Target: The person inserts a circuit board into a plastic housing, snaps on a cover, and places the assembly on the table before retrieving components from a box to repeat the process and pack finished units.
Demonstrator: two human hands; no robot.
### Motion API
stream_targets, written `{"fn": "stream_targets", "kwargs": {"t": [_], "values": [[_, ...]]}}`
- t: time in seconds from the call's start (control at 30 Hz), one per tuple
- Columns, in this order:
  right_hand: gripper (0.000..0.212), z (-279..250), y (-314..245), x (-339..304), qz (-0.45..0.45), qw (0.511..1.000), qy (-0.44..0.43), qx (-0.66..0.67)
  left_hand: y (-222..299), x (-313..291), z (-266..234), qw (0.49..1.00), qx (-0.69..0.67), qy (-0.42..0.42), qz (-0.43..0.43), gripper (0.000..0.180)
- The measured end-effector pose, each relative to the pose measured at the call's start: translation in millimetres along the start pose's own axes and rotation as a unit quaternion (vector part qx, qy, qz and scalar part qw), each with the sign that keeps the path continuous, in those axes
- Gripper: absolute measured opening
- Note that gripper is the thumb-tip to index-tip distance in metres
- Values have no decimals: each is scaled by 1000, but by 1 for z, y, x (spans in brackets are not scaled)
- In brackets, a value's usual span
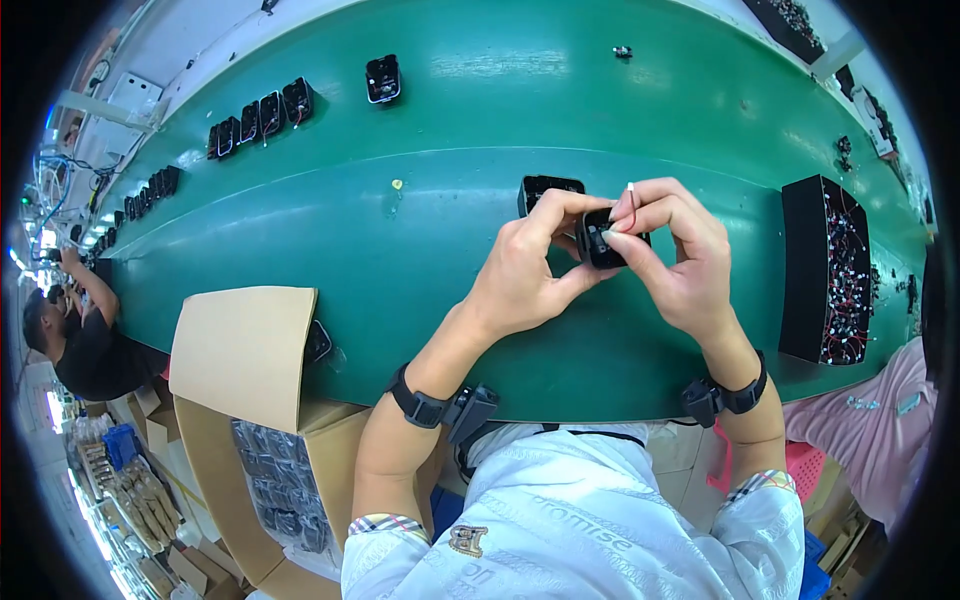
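Note:
Above the green bench top, my left hand [520, 265] grips a black plastic housing [592, 238] by its side, thumb and fingers round its edge. My right hand [685, 250] is closed over the housing's open face. Between its thumb and fingertips is a thin red wire [634, 210] with a small white connector [631, 187] standing up. The fingers partly hide what lies inside the housing. Just behind my left fingers, a second black housing [548, 187] rests on the bench.
At right stands a black box [806, 270] of small wired parts. Several black housings [270, 115] line the bench's far left; another [382, 80] sits nearby. An open cardboard box [245, 350] with wrapped parts is at lower left. Other people sit left [85, 340] and right [870, 425].

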State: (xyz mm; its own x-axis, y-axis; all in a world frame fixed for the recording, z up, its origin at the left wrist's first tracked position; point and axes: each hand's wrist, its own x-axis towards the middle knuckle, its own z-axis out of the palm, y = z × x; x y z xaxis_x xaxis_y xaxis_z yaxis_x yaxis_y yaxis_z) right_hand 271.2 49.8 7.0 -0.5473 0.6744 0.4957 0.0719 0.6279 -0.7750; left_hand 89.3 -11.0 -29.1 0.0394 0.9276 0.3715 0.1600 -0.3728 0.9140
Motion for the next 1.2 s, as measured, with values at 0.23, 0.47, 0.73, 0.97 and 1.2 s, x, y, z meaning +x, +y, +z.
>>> {"fn": "stream_targets", "kwargs": {"t": [0.23, 0.47, 0.73, 0.97, 1.2], "values": [[14, -9, 2, 1, -49, 996, -26, -75, 4, 3, -2, 999, -43, -22, -16, 53], [26, -14, -3, 7, -49, 992, -38, -112, -4, 8, -7, 994, -85, 66, 34, 49], [47, 10, -6, -3, -54, 988, -8, -143, -15, 9, -4, 983, 36, 118, 136, 49], [36, 16, 7, -4, -18, 1000, 16, -20, -14, 5, 4, 949, 180, 150, 213, 58], [14, 10, 12, -8, 222, 901, -7, 372, -3, 7, -1, 922, 291, 151, 208, 66]]}}
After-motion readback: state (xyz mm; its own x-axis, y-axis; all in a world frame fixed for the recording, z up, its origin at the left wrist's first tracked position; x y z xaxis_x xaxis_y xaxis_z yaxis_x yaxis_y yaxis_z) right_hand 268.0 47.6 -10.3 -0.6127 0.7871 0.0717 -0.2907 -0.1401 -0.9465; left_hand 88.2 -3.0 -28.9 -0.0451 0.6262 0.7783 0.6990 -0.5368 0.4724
